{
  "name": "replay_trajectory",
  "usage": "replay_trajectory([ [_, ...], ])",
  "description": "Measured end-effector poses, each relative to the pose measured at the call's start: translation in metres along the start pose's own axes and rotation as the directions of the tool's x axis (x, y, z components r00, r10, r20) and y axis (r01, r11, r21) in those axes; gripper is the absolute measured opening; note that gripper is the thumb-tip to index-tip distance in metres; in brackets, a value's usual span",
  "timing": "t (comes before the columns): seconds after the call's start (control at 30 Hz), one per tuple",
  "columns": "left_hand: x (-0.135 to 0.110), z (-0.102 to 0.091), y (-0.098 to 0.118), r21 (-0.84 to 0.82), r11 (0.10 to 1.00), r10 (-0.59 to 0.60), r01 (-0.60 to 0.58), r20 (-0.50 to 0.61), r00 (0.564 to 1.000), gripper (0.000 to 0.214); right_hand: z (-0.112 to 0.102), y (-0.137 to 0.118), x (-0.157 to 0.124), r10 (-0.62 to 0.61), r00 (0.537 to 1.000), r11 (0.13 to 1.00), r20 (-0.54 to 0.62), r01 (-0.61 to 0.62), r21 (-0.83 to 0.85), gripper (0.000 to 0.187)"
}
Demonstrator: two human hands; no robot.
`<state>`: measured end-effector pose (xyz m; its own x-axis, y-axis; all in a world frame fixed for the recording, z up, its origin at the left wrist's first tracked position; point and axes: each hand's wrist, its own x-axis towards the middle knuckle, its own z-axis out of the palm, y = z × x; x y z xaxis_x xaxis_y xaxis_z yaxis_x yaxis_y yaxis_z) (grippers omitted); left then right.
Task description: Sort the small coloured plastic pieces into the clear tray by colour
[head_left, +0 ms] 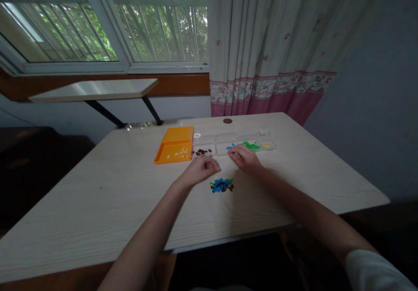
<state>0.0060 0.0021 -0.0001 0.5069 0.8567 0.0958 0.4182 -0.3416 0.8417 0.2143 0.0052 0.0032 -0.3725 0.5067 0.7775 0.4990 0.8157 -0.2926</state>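
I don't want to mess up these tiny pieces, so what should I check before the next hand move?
1. Loose pile all one color: not ok; blue, green and brown are mixed.
2. Brown pieces inside the clear compartment tray: ok.
3. White pieces inside the orange case: ok.
4. Blue pieces kept apart from green pieces: cannot tell; the right hand blocks the view.
5. Left hand empty: cannot tell; it is curled.
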Motion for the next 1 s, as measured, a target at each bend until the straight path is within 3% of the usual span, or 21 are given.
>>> replay_trajectory([
  [0.07, -0.002, -0.005, 0.001, 0.114, 0.993, -0.012, -0.002, 0.120, 0.993, 0.017, -0.005, 0.003, 0.002, 0.006, 0.999, 1.000, -0.052, -0.008, -0.022, 0.012],
  [0.17, -0.004, -0.009, 0.003, 0.237, 0.971, -0.017, -0.030, 0.194, 0.981, 0.013, -0.009, 0.007, 0.003, -0.010, 0.997, 0.999, -0.072, 0.006, -0.049, 0.012],
  [0.5, -0.002, -0.005, 0.000, 0.407, 0.898, 0.137, -0.166, 0.099, 0.986, 0.018, -0.010, 0.010, 0.003, -0.052, 0.994, 0.996, -0.101, 0.045, -0.071, 0.011],
  [0.63, -0.002, -0.004, -0.004, 0.419, 0.884, 0.176, -0.206, 0.108, 0.978, 0.019, -0.016, 0.014, 0.005, -0.002, 1.000, 0.995, -0.029, -0.001, -0.102, 0.016],
  [0.73, -0.003, -0.005, -0.005, 0.444, 0.878, 0.158, -0.180, 0.087, 0.984, 0.020, -0.035, 0.025, 0.009, 0.090, 0.988, 0.983, 0.123, -0.067, -0.173, 0.020],
  [0.8, -0.003, -0.006, -0.005, 0.473, 0.867, 0.139, -0.155, 0.070, 0.988, 0.019, -0.053, 0.040, 0.011, 0.198, 0.952, 0.954, 0.232, -0.133, -0.269, 0.021],
  [0.87, -0.003, -0.006, -0.003, 0.498, 0.856, 0.124, -0.140, 0.064, 0.990, 0.017, -0.072, 0.060, 0.008, 0.362, 0.882, 0.887, 0.302, -0.226, -0.402, 0.021],
  [1.0, -0.005, -0.007, 0.003, 0.516, 0.846, 0.115, -0.132, 0.066, 0.991, 0.014, -0.102, 0.098, -0.005, 0.630, 0.720, 0.706, 0.290, -0.376, -0.601, 0.021],
])
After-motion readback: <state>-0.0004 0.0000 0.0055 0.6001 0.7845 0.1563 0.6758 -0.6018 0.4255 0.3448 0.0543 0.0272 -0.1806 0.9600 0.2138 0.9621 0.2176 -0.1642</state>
